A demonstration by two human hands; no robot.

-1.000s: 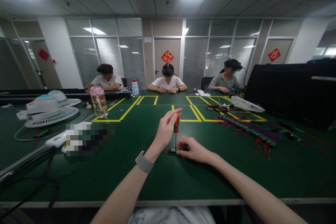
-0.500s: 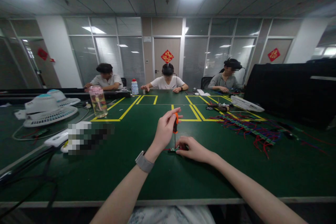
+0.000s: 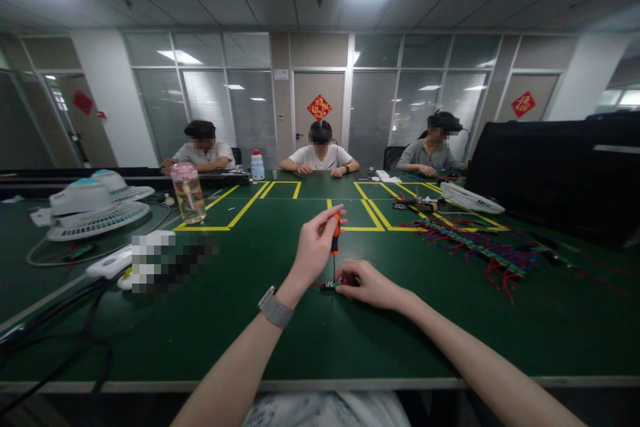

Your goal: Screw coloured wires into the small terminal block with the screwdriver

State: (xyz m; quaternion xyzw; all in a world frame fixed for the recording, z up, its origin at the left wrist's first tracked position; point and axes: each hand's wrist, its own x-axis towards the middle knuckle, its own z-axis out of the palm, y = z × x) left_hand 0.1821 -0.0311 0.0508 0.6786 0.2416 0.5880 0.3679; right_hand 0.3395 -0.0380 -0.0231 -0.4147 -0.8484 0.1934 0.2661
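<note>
Head view: my left hand [image 3: 316,240] is closed round the handle of the screwdriver [image 3: 335,245], shaft near upright. My right hand [image 3: 373,283] pinches the right end of the small circuit board [image 3: 329,285], flat on the green table [image 3: 225,347] in front of me; a red wire [image 3: 317,285] pokes out left. Tip meets the board; can't tell if it's seated. Best, I'd say: shaft plumb, light downward pressure, turn from the fingers, board pinned, right fingertips clear of the tip.
</note>
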